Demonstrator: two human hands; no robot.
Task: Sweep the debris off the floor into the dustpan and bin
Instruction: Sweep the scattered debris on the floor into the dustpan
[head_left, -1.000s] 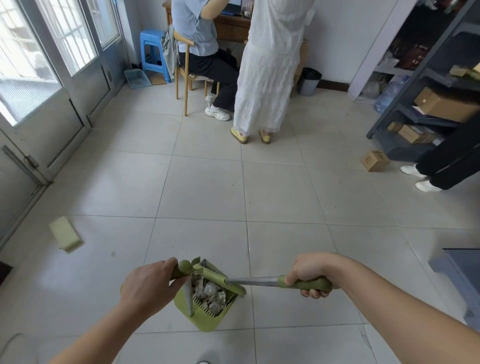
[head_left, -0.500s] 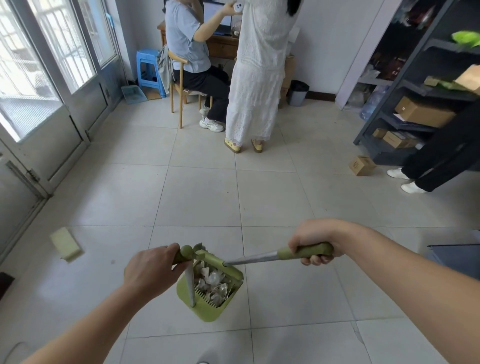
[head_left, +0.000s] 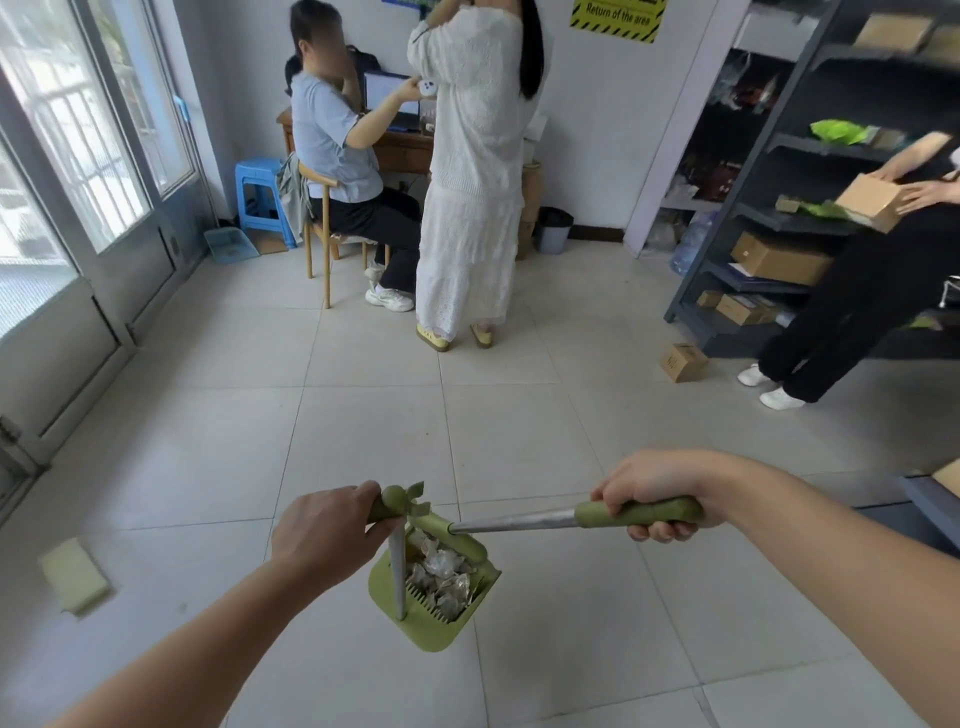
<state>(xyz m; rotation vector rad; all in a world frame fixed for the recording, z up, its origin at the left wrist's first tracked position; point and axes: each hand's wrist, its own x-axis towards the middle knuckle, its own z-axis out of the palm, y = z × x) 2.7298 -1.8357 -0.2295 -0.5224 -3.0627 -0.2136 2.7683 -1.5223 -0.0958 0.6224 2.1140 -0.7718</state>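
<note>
The sweeping looks mostly done. Crumpled debris (head_left: 441, 571) is heaped in the green dustpan (head_left: 441, 638) in front of the person, though I can't tell whether the pan is lifted or resting on the floor (head_left: 519, 415). The left hand (head_left: 332, 525) is wrapped round the top of the pan's upright handle. The right hand (head_left: 654, 493) grips the broom (head_left: 519, 526) by its green sleeve. Emptying remains, I'd say: a dark bin (head_left: 553, 231) stands well apart by the far wall.

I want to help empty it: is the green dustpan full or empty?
Not empty. The green plastic dustpan has a heap of crumpled whitish scraps inside. The left hand holds it up by its handle.
</note>
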